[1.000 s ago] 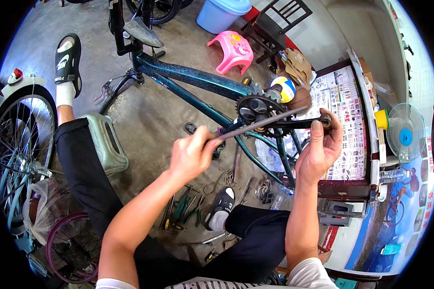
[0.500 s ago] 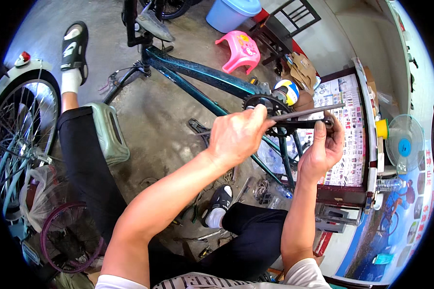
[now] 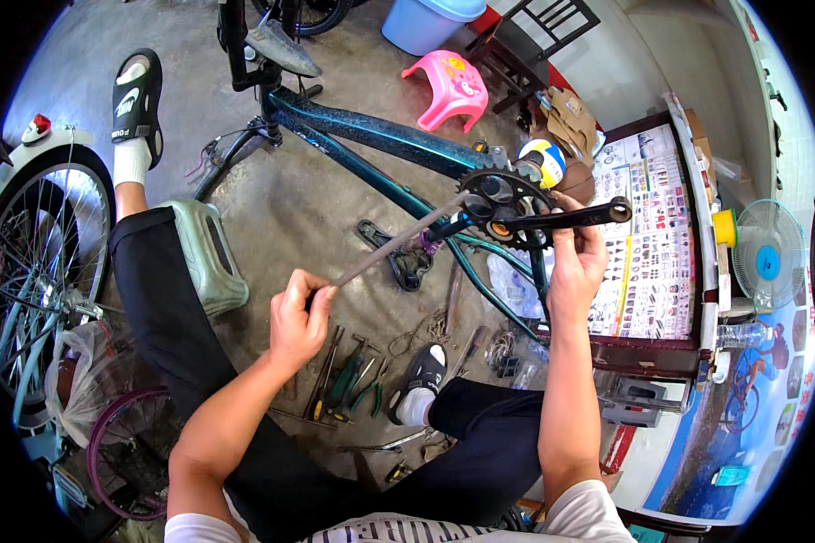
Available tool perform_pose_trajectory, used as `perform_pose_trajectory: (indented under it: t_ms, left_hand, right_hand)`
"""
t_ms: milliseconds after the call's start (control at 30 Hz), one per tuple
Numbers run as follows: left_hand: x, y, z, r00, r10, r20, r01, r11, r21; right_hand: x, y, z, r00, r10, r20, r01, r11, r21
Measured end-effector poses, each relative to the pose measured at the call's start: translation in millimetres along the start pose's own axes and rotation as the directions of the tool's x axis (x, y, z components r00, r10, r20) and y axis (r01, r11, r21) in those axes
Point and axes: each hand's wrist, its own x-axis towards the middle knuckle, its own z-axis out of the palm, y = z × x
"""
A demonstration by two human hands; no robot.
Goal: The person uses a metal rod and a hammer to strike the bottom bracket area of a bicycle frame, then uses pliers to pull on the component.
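Observation:
My left hand (image 3: 301, 317) is closed round the lower end of a long grey metal rod (image 3: 394, 246), which slants up to the right. Its far end reaches the near side of a black chainring (image 3: 493, 195); whether they touch, I cannot tell. A black crank arm (image 3: 598, 216) extends rightward from the chainring. My right hand (image 3: 581, 258) grips this crank assembly from below, thumb in front and the other fingers partly hidden behind the crank arm. The chainring sits at the bottom bracket of a dark teal bicycle frame (image 3: 380, 145).
Pliers (image 3: 344, 380) and other hand tools lie on the floor between my feet. A black pedal (image 3: 407, 267) lies below the frame. At right stands a table (image 3: 652, 356) with a printed sheet; a pink stool (image 3: 448, 90) is behind. A bicycle wheel (image 3: 41, 235) stands at left.
My left hand has moved down and left with the rod, away from the crank arm. My right hand has shifted left from the crank arm's outer end toward the chainring, and the crank stands more exposed.

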Motion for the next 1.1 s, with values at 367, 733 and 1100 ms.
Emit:
perform_pose_trajectory:
  t_ms: [367, 733, 1100]
  left_hand:
    - [7.7, -9.6, -2.1, 0.998, -0.017, 0.067, 0.016, 1.0, 0.012]
    - [15.4, -25.5, -5.0, 1.0, -0.017, 0.006, 0.017, 0.999, 0.038]
    - [23.8, -40.7, -15.1, 0.996, -0.054, -0.068, 0.06, 0.995, 0.079]
  right_hand:
    - [11.8, -0.7, 7.5, 0.996, -0.065, -0.06, 0.06, 0.995, -0.08]
    - [12.6, -2.2, 10.6, 0.988, -0.089, -0.129, 0.074, 0.99, -0.117]
    - [14.9, -2.4, 7.7, 0.987, -0.139, -0.081, 0.126, 0.981, -0.144]
